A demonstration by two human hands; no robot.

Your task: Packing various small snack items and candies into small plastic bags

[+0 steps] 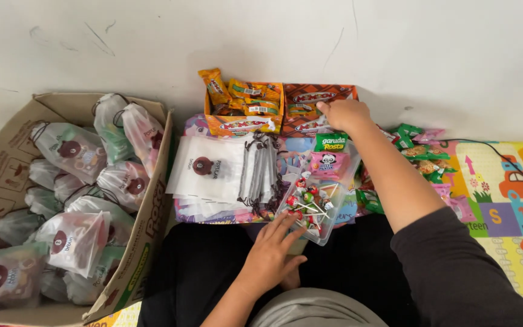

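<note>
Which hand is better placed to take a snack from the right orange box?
The right hand: it already rests on the right orange box. The left hand is at the lollipop bag.

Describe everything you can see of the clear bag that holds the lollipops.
The clear bag is thin, see-through plastic, lying open and tilted on the pile of flat white pouches. Inside lie lollipops with red and green heads and white sticks, plus a pink packet and a green one near its top. The left hand touches its lower edge.
</note>
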